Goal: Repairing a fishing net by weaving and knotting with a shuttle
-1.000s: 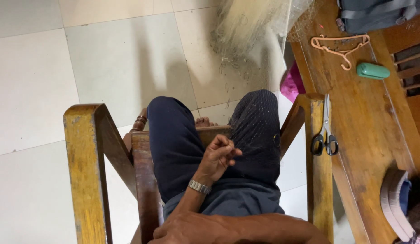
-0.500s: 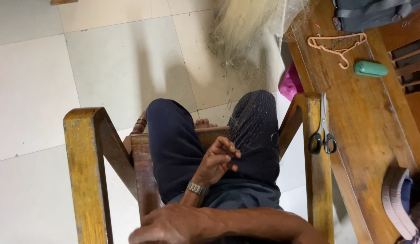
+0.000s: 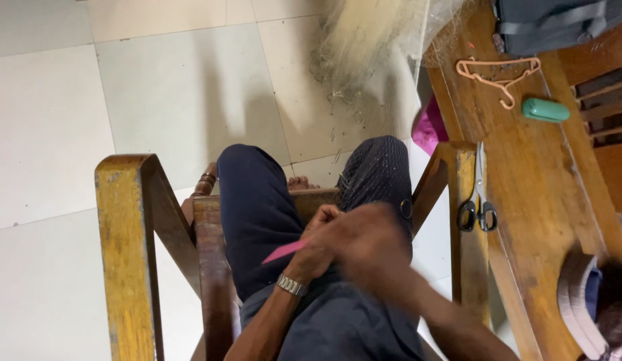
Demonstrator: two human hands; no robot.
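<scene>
I sit in a wooden chair (image 3: 127, 227) and look down at my lap in dark trousers. My left hand (image 3: 316, 249), with a metal watch on its wrist, rests on my right thigh with its fingers curled on a fine mesh net (image 3: 374, 175). The net drapes over my right knee and runs up to a pale bundle by the table. My right hand (image 3: 374, 244) is blurred and lies over the left one. A thin pink flat tool (image 3: 284, 252) sticks out to the left from between the hands; it seems to be in the right.
A wooden table (image 3: 545, 180) stands at my right, with black-handled scissors (image 3: 477, 214), a pale orange hanger (image 3: 501, 73), a small green case (image 3: 545, 110) and a dark bag (image 3: 552, 23) on it. A pink cloth (image 3: 428, 130) lies under the table edge. Pale tiles cover the floor.
My right arm has come up from across my lap, and its hand now covers the left hand. The pink tool has come into view.
</scene>
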